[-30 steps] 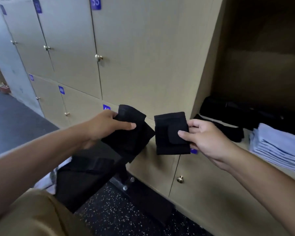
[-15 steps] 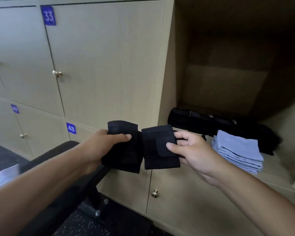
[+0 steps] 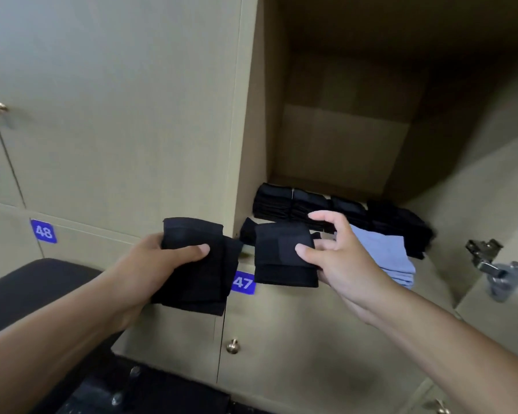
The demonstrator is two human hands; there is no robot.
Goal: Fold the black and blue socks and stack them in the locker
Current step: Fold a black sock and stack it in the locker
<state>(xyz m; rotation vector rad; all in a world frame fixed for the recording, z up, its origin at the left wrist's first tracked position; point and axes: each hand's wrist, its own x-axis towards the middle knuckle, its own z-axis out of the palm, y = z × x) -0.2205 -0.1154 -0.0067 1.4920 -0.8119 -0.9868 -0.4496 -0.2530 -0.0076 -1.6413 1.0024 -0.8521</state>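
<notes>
Open locker [image 3: 341, 138] w/ black sock stacks [image 3: 311, 207] at rear, blue stack [image 3: 386, 255] in front. Left hand [image 3: 150, 270] grips one folded black sock [image 3: 198, 264]; right hand [image 3: 341, 258] pinches another [image 3: 281, 252] at the shelf edge. Step: stacking. Next, prob.: set right sock on a black stack, then the left.

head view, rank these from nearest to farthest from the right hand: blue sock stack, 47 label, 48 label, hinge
1. Blue sock stack: just behind the right hand, on the locker shelf.
2. 47 label: to its left, below the shelf edge.
3. Hinge: off to the right, on the open door.
4. 48 label: far left.
</notes>
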